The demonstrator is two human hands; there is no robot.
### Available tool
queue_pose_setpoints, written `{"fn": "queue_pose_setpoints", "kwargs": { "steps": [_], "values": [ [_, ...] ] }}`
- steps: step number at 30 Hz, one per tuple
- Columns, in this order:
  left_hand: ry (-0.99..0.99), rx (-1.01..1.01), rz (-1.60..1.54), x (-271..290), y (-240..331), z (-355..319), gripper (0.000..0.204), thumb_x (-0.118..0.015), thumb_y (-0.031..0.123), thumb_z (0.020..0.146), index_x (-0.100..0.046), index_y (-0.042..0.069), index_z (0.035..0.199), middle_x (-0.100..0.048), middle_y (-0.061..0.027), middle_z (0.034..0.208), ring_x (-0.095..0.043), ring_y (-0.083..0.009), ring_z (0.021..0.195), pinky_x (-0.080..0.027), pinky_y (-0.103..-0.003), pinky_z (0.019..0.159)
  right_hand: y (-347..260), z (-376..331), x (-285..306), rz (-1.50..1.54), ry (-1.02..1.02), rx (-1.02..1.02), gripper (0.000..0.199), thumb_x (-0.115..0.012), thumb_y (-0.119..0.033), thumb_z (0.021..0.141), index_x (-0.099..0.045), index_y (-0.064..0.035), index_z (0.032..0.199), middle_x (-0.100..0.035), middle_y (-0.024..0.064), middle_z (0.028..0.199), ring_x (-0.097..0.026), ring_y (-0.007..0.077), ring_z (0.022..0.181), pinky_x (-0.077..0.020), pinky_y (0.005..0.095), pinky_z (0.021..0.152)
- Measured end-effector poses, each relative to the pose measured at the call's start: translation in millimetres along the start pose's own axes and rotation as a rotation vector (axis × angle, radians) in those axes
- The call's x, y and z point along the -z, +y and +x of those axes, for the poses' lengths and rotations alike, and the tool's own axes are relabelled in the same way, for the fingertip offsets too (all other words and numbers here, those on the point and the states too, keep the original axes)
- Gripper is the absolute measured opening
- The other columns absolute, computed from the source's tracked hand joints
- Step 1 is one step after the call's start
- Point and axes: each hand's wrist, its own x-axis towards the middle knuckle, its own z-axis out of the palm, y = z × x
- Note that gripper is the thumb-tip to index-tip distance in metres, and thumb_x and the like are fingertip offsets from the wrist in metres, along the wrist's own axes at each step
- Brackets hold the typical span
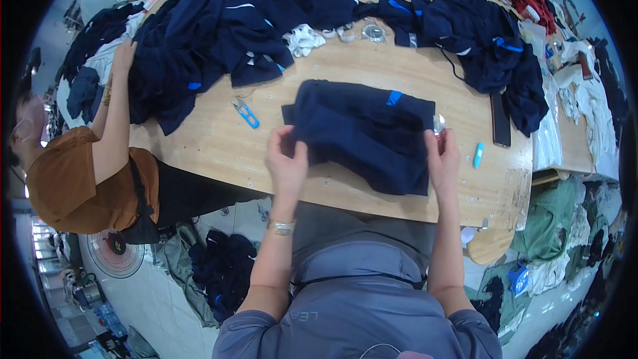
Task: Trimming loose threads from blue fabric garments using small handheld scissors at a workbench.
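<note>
A folded navy garment with a blue patch near its upper edge lies before me on the wooden table. At the garment's left edge, my left hand touches the cloth with thumb and fingers apart. My right hand is closed beside the garment's right edge, round a small red and silver item; its kind is too small to make out. Blue thread snips rest to the left of the garment. A light-blue pen-like object and a dark phone lie to the right.
Navy garments are heaped across the far left, with more at the far right. White scraps and a small round metal dish lie between. A person in brown handles cloth at left. A fan stands below.
</note>
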Motion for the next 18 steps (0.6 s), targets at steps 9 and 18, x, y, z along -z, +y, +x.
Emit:
{"fn": "queue_pose_setpoints", "kwargs": {
  "steps": [9, 18],
  "values": [
    [-0.196, -0.017, 0.525, 29, -8, -10, 0.045, -0.074, 0.017, 0.071, -0.056, 0.002, 0.109, -0.057, -0.0156, 0.102, -0.052, -0.0315, 0.099, -0.042, -0.038, 0.086, 78, -12, -17, -0.095, -0.039, -0.110, 0.042, -0.071, -0.033, 0.078, -0.043, -0.0020, 0.085, -0.049, 0.0064, 0.061, -0.051, 0.0187, 0.054, -0.0416, 0.0318, 0.052],
    [-0.290, -0.411, 0.217, -61, 55, -7, 0.026, -0.071, 0.020, 0.076, -0.063, 0.003, 0.095, -0.062, -0.0147, 0.094, -0.056, -0.0315, 0.096, -0.044, -0.038, 0.085, 29, -14, -22, -0.029, -0.040, 0.072, 0.021, -0.063, -0.004, 0.074, -0.044, -0.0030, 0.082, -0.052, 0.0116, 0.070, -0.054, 0.0262, 0.067, -0.0426, 0.0381, 0.059]
  ]
}}
